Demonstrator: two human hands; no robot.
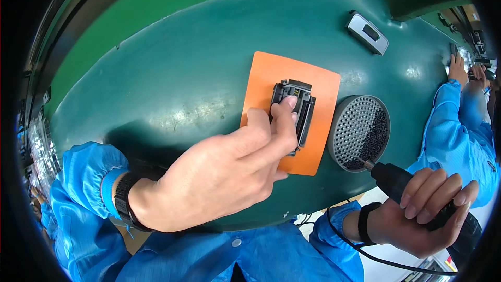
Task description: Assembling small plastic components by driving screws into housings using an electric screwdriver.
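Observation:
A black plastic housing [307,117] with raised edges lies on an orange mat [323,94] at the middle of the table. My left hand [224,167] is closed on it from the near left, its fingers over the upper part; the fingertips underneath are hidden. In my right hand [428,214] is a black electric screwdriver [389,178], fingers wrapped round its body. Its metal tip reaches the near rim of a round grey perforated tray [334,136]. Many small black screws [373,138] are heaped along that tray's right side.
On the green table [182,78], a silver and black device [368,32] lies at the far right. A black cable [376,261] loops below my right wrist. Another person's blue sleeve [449,120] and hand [457,70] are at the right edge.

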